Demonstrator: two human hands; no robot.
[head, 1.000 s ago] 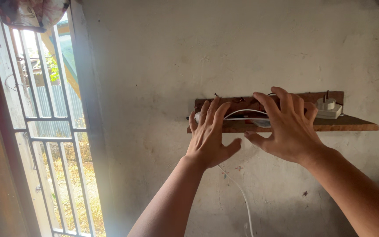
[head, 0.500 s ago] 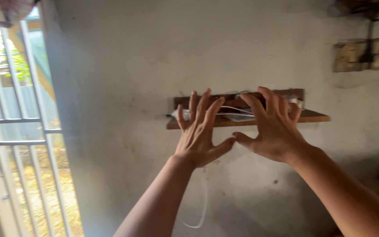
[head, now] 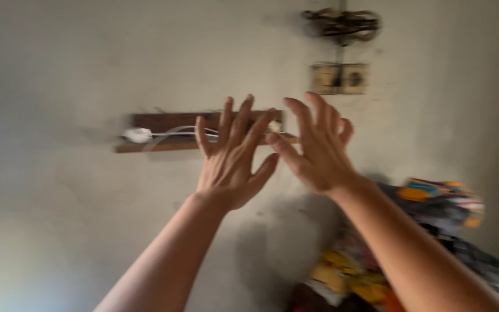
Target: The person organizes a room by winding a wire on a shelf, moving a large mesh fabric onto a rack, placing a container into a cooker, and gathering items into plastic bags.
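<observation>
Head view: the left hand (head: 230, 164) and right hand (head: 317, 151) are shown spread open, empty, at frame centre. The wooden shelf (head: 157, 144) with its white cable (head: 171, 133) has shifted to centre left; contact cannot be confirmed.

Both forearms are bare right down to the wrists, no sleeves showing. The left hand (head: 230, 164) and right hand (head: 317, 153) wear nothing either: no gloves, rings or watch.
</observation>
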